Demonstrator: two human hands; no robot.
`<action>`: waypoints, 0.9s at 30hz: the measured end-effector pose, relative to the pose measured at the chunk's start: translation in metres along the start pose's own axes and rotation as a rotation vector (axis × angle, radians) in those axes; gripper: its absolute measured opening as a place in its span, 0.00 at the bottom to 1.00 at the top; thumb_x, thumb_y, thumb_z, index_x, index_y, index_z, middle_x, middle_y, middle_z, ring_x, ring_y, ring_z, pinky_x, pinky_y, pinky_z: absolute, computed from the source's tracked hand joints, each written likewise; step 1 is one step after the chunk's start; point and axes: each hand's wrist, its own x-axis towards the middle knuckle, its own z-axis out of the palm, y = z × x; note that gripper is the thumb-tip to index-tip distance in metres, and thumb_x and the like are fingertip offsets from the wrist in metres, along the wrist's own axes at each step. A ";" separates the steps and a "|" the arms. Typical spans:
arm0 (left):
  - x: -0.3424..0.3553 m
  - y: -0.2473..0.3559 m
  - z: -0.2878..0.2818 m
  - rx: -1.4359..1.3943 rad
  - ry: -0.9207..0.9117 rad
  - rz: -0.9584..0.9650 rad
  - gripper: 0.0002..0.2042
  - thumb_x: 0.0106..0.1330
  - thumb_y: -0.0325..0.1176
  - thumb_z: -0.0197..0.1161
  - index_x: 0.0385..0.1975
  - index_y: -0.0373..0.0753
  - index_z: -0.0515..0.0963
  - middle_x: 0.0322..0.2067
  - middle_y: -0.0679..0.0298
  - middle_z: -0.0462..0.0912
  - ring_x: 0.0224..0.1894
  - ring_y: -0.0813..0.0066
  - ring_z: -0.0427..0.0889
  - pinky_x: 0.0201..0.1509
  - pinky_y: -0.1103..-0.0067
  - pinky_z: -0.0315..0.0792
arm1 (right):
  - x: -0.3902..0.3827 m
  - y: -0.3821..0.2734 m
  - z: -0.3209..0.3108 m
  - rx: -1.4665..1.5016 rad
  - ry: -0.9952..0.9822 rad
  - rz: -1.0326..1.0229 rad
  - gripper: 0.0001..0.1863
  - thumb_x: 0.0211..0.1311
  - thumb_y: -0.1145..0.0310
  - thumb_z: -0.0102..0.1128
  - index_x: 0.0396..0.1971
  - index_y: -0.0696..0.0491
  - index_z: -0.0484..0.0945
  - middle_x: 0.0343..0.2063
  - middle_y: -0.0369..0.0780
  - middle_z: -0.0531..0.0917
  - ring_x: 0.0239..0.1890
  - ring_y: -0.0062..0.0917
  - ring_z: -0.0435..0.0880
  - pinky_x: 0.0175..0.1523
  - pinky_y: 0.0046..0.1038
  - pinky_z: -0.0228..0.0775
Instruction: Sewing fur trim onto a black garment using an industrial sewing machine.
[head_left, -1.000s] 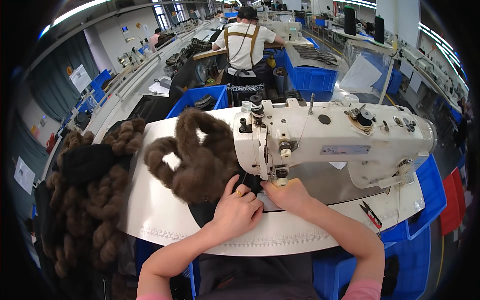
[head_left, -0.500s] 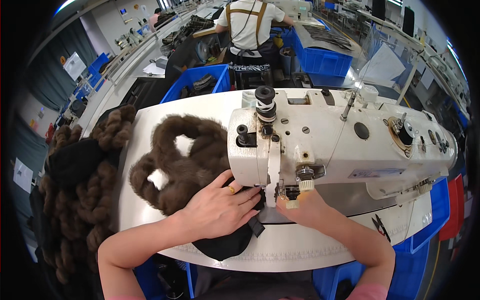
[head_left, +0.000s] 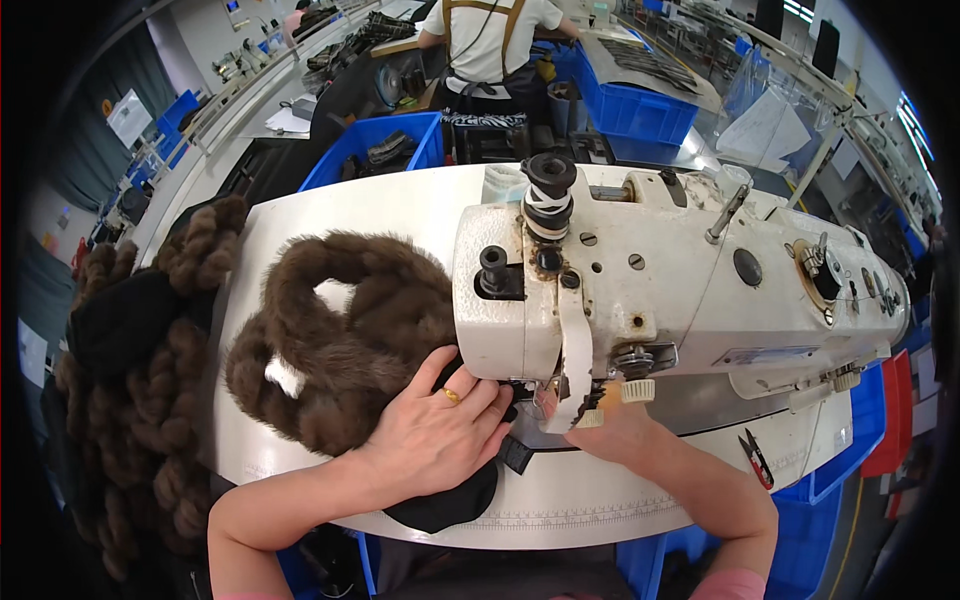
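My left hand (head_left: 440,425), with a ring on it, lies palm down on black fabric (head_left: 440,505) beside the sewing machine's needle area; its fingers are slightly spread over the cloth. Attached or adjoining brown fur loops (head_left: 360,330) rest on the white machine table (head_left: 250,400) to the left of the head. My right hand (head_left: 615,435) reaches in at the presser foot of the white sewing machine (head_left: 660,280), its fingertips hidden behind the machine parts, so what they hold cannot be seen. A small black tab sticks out beside my left hand.
Brown fur pieces with black cloth (head_left: 185,430) are heaped at left. Red-handled snips (head_left: 757,460) lie right of my right hand. Blue bins (head_left: 640,105) stand ahead and beside the table. A co-worker (head_left: 480,50) in a white shirt faces away at another station.
The view has tilted down and moved closer over the machine. The fur piece has shifted left and lies flatter. My left hand has moved left, and more black fabric shows beneath it.
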 end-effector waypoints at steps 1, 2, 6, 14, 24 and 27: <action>-0.001 0.000 0.001 -0.010 0.013 -0.011 0.17 0.67 0.42 0.58 0.42 0.32 0.80 0.41 0.62 0.76 0.54 0.65 0.71 0.67 0.63 0.58 | 0.000 -0.001 0.000 0.002 -0.004 -0.002 0.13 0.47 0.65 0.65 0.36 0.43 0.82 0.23 0.32 0.80 0.22 0.26 0.81 0.25 0.31 0.74; -0.002 0.001 0.001 -0.013 0.013 -0.016 0.17 0.67 0.42 0.58 0.42 0.32 0.80 0.41 0.62 0.76 0.54 0.65 0.71 0.67 0.63 0.58 | 0.000 -0.004 -0.001 0.023 -0.125 0.076 0.13 0.54 0.68 0.62 0.42 0.47 0.81 0.33 0.36 0.82 0.33 0.29 0.83 0.37 0.31 0.76; 0.000 0.000 0.001 -0.034 0.029 0.005 0.17 0.66 0.41 0.58 0.42 0.31 0.80 0.40 0.61 0.76 0.55 0.64 0.71 0.67 0.62 0.59 | 0.007 -0.006 0.012 0.266 0.134 0.176 0.17 0.54 0.66 0.62 0.46 0.43 0.83 0.29 0.34 0.84 0.28 0.26 0.85 0.29 0.30 0.77; 0.000 0.001 0.002 -0.052 0.024 -0.006 0.17 0.65 0.41 0.59 0.43 0.31 0.80 0.40 0.61 0.76 0.55 0.63 0.71 0.67 0.62 0.59 | 0.006 0.000 0.013 0.213 -0.071 0.222 0.15 0.60 0.64 0.59 0.47 0.44 0.82 0.39 0.33 0.85 0.38 0.24 0.86 0.37 0.29 0.79; -0.001 0.003 0.002 -0.063 0.023 -0.026 0.17 0.66 0.40 0.59 0.43 0.31 0.80 0.41 0.61 0.77 0.56 0.63 0.71 0.68 0.62 0.59 | 0.007 0.003 0.010 -0.074 -0.089 0.012 0.18 0.59 0.68 0.57 0.50 0.47 0.80 0.41 0.32 0.84 0.42 0.25 0.85 0.41 0.28 0.78; -0.001 0.003 0.001 -0.051 0.027 -0.031 0.17 0.66 0.40 0.59 0.43 0.31 0.81 0.41 0.60 0.77 0.55 0.63 0.72 0.68 0.62 0.59 | 0.013 0.000 0.007 -0.183 -0.125 -0.072 0.19 0.57 0.67 0.58 0.50 0.46 0.80 0.42 0.33 0.84 0.43 0.25 0.85 0.42 0.28 0.79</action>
